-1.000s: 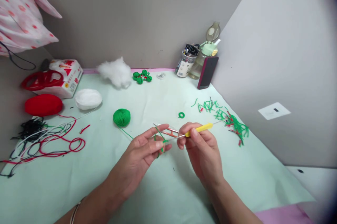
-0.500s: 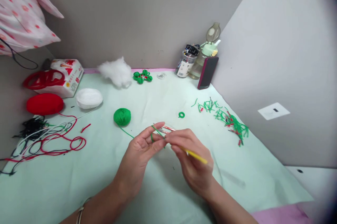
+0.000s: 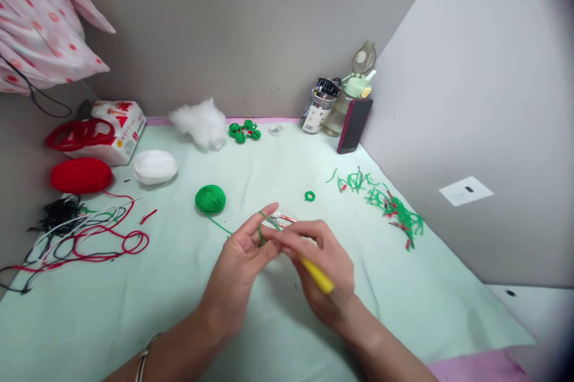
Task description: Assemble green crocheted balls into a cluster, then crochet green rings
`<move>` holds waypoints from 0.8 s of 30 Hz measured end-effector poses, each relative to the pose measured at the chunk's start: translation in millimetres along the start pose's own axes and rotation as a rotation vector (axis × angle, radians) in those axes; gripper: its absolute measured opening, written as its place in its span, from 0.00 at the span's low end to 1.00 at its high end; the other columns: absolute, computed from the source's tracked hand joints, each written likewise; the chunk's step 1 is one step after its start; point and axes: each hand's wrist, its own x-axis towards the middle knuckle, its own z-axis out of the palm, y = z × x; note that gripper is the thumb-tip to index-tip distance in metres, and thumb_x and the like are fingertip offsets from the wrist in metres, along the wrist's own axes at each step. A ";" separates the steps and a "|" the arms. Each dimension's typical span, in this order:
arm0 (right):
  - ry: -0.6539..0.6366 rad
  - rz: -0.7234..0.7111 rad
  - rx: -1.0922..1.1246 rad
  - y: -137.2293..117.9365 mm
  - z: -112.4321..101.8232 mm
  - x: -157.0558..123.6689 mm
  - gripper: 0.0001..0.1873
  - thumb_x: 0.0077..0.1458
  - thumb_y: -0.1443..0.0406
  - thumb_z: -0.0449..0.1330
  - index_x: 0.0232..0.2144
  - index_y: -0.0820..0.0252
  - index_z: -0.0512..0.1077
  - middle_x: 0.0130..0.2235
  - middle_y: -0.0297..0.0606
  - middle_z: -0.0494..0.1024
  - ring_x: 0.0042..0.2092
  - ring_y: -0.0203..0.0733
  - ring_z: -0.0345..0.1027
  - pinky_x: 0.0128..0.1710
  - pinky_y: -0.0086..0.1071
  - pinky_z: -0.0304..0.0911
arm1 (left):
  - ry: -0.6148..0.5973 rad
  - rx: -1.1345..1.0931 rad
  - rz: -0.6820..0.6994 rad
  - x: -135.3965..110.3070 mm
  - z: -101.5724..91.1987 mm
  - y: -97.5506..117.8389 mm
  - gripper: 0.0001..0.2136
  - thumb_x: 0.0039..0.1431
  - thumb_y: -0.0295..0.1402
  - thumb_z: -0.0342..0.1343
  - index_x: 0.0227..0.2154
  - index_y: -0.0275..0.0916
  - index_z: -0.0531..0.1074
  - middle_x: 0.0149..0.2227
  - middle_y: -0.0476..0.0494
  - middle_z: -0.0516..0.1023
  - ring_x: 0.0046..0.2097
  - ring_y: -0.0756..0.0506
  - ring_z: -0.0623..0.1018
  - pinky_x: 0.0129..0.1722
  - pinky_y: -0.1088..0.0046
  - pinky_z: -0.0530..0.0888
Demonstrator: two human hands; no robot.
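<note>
My left hand [image 3: 244, 256] pinches green yarn [image 3: 261, 234], which loops over its raised index finger and runs back to a green yarn ball [image 3: 210, 199]. In my right hand [image 3: 320, 256] is a crochet hook with a yellow handle [image 3: 317, 275]; its tip is hidden among the fingers, where both hands meet. Any stitches there are too small to make out. Just beyond the fingertips lies a pair of small metal scissors or snips [image 3: 283, 219], partly covered by my right hand. A small green crocheted ring [image 3: 310, 196] rests on the cloth past my hands.
Red yarn [image 3: 81, 176], white yarn [image 3: 155, 167] and tangled strands lie left, before a box [image 3: 130, 131] with red-handled scissors [image 3: 74, 135]. Stuffing [image 3: 200, 124] and green crocheted pieces [image 3: 244, 131] are at the back. A phone [image 3: 354, 125], pen cup [image 3: 317, 110], bottle [image 3: 343, 110] and yarn scraps [image 3: 394, 208] lie right.
The hook's yellow handle has swung to a steeper angle as my right hand turned and shifted slightly left. My left hand still holds the yarn. The view has moved a little.
</note>
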 end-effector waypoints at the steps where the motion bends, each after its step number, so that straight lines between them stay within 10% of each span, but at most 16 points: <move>1: 0.000 -0.059 -0.056 0.0 0.1 -1.9 0.19 0.58 0.73 0.61 0.47 0.46 0.79 0.42 0.39 0.79 0.44 0.45 0.74 0.44 0.40 0.70 | -0.038 -0.022 -0.032 -0.6 0.4 -0.5 0.27 0.56 0.35 0.65 0.59 0.45 0.70 0.37 0.49 0.78 0.46 0.47 0.74 0.55 0.68 0.64; 9: 0.074 0.215 0.404 1.4 -10.0 11.5 0.11 0.65 0.66 0.56 0.37 0.53 0.79 0.35 0.37 0.78 0.34 0.37 0.69 0.36 0.35 0.67 | -0.034 0.040 -0.036 1.0 -2.2 7.5 0.23 0.54 0.34 0.66 0.54 0.43 0.74 0.42 0.46 0.79 0.47 0.46 0.74 0.55 0.68 0.63; 24: 0.032 0.128 0.267 -2.6 -6.1 7.3 0.10 0.63 0.68 0.58 0.40 0.54 0.80 0.36 0.38 0.79 0.39 0.39 0.72 0.40 0.34 0.68 | -0.085 0.016 -0.077 2.8 -3.7 6.1 0.24 0.57 0.34 0.65 0.56 0.41 0.72 0.40 0.46 0.79 0.48 0.46 0.74 0.60 0.63 0.60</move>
